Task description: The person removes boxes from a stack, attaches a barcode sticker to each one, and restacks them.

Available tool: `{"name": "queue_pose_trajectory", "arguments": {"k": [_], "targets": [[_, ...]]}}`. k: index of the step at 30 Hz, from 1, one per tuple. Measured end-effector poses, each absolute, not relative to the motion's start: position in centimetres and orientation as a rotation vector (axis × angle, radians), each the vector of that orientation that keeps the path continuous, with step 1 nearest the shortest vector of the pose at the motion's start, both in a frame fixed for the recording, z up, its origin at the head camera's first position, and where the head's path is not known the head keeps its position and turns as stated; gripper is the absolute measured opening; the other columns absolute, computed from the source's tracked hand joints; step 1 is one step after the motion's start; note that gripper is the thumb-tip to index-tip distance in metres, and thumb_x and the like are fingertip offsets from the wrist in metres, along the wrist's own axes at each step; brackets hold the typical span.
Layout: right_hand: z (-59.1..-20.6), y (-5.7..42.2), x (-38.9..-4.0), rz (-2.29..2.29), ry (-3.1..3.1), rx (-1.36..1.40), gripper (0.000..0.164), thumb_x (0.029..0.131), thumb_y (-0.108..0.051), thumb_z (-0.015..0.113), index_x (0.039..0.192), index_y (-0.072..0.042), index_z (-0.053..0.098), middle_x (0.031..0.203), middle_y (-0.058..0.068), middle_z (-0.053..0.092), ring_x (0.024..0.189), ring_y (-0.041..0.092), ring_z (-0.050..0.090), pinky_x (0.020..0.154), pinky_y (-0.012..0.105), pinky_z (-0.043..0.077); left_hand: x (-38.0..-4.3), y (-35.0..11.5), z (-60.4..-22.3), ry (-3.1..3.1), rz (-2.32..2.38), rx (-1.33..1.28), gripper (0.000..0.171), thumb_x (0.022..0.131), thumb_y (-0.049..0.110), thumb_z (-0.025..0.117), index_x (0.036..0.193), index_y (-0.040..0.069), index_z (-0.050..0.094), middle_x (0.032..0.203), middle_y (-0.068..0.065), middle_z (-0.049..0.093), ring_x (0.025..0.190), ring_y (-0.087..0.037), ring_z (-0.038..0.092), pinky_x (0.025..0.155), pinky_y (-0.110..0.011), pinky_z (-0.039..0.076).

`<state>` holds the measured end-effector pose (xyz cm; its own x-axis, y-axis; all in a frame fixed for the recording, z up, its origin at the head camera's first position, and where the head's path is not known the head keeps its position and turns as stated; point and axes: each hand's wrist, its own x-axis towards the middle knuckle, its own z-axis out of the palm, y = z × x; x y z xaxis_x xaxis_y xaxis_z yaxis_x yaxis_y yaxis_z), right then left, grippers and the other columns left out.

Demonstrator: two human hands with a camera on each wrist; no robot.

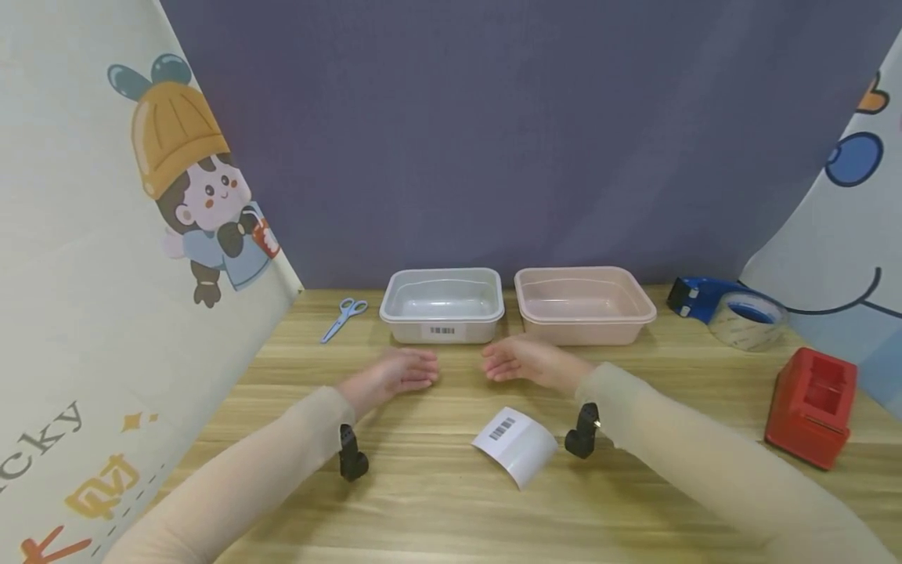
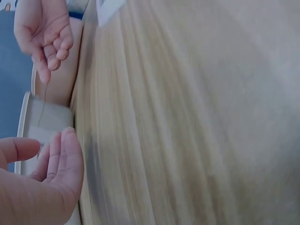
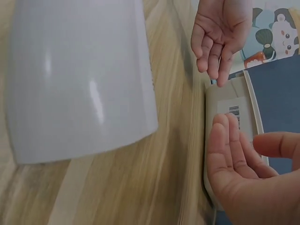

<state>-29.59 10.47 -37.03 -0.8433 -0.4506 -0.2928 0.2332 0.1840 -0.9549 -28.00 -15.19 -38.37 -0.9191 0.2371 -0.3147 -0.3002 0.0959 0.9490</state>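
Note:
My left hand (image 1: 393, 379) hovers over the table in front of the white plastic bin (image 1: 402, 332), its fingers loosely extended and holding nothing. Facing it, my right hand (image 1: 530, 362) is held in front of the gap between that bin and the pink bin (image 1: 585, 333), palm turned inward and fingers relaxed. A barcode label (image 1: 442, 331) is stuck on the white bin's front wall; it also shows behind my right fingers (image 3: 219, 145) in the right wrist view. Nearer me, a curled white sheet (image 1: 524, 454) with a printed barcode lies on the wooden table (image 1: 395, 501), below the right hand.
Light blue scissors (image 1: 344, 319) lie left of the bins. At the right stand a blue tape gun (image 1: 705, 298) with a wide clear tape roll (image 1: 745, 333) and a red tape dispenser (image 1: 810, 415). A dark curtain (image 1: 493, 141) hangs behind the table.

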Motion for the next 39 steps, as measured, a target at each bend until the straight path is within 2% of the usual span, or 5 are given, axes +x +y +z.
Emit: {"name": "queue_pose_trajectory", "arguments": {"k": [12, 19, 25, 30, 39], "targets": [[-36.3, 11.9, -28.0, -1.646, 2.014, -0.270, 0.041, 0.097, -0.007, 0.047, 0.130, 0.017, 0.044, 0.110, 0.025, 0.065, 0.082, 0.016, 0.066, 0.079, 0.025, 0.058, -24.1, -11.7, -38.8, 2.121, 1.691, 0.102, 0.041, 0.089, -0.005, 0.061, 0.129, -0.010, 0.052, 0.120, -0.026, 0.063, 0.097, -0.022, 0.068, 0.090, -0.034, 0.058], [-36.5, 12.4, -27.1, -1.607, 2.025, -0.304, 0.040, 0.099, -0.011, 0.046, 0.125, 0.018, 0.047, 0.094, 0.013, 0.067, 0.078, 0.014, 0.064, 0.078, 0.026, 0.059, -22.3, -9.4, -39.0, 2.235, 1.529, 0.318, 0.042, 0.083, 0.003, 0.072, 0.122, -0.007, 0.059, 0.112, -0.020, 0.067, 0.090, -0.014, 0.065, 0.084, -0.031, 0.059], [-36.3, 13.3, -25.9, -1.539, 2.068, -0.346, 0.036, 0.098, -0.010, 0.047, 0.121, 0.017, 0.052, 0.093, 0.014, 0.068, 0.078, 0.016, 0.066, 0.078, 0.030, 0.059, -21.5, -7.7, -38.9, 2.436, 1.309, 0.398, 0.054, 0.072, 0.007, 0.083, 0.121, -0.001, 0.061, 0.110, -0.013, 0.066, 0.095, -0.021, 0.061, 0.085, -0.032, 0.056], [-36.2, 13.7, -24.9, -1.476, 2.104, -0.349, 0.032, 0.097, -0.010, 0.049, 0.116, 0.015, 0.057, 0.091, 0.017, 0.068, 0.074, 0.016, 0.065, 0.072, 0.030, 0.060, -20.9, -6.8, -38.6, 2.515, 1.165, 0.462, 0.058, 0.067, 0.008, 0.087, 0.118, 0.000, 0.062, 0.110, -0.012, 0.065, 0.092, -0.021, 0.058, 0.079, -0.030, 0.053], [-36.2, 14.2, -23.6, -1.384, 2.132, -0.268, 0.026, 0.093, -0.011, 0.054, 0.102, 0.012, 0.063, 0.082, 0.014, 0.068, 0.066, 0.017, 0.064, 0.063, 0.027, 0.060, -20.0, -6.0, -38.5, 2.638, 1.062, 0.513, 0.064, 0.058, 0.004, 0.089, 0.116, -0.001, 0.061, 0.101, -0.009, 0.061, 0.088, -0.019, 0.055, 0.078, -0.030, 0.052]]}}
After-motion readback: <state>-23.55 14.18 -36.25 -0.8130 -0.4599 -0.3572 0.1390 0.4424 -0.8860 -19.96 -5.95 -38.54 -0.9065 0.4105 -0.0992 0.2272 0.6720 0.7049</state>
